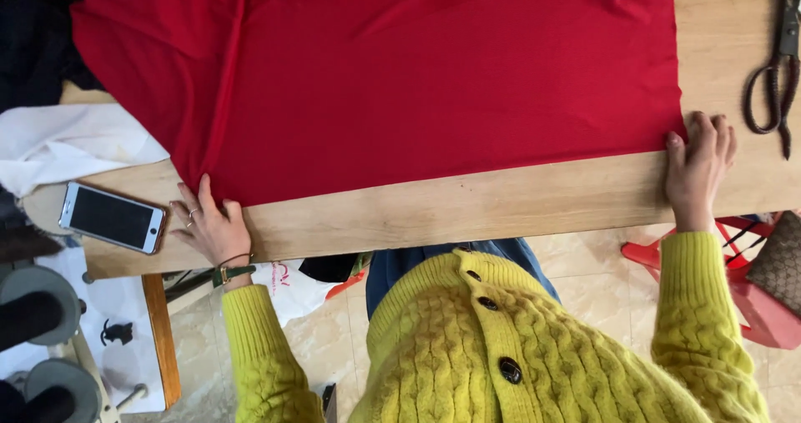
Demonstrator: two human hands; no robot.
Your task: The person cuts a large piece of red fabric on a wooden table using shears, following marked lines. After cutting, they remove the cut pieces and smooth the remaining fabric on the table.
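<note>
L hand (210, 227) & R hand (697, 166) flat, fingers spread, pressing red cloth (434, 81) near-edge corners on table (501, 202).

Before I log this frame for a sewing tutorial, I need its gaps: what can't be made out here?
- Red fabric: its far and left parts are cut off by the head view's top edge.
- Scissors: blades run out of the top right corner.
- Table under the fabric: hidden by it.
- Left hand and right hand: palms face down, so any grip on the hem is unclear.
- Phone: screen dark.
</note>
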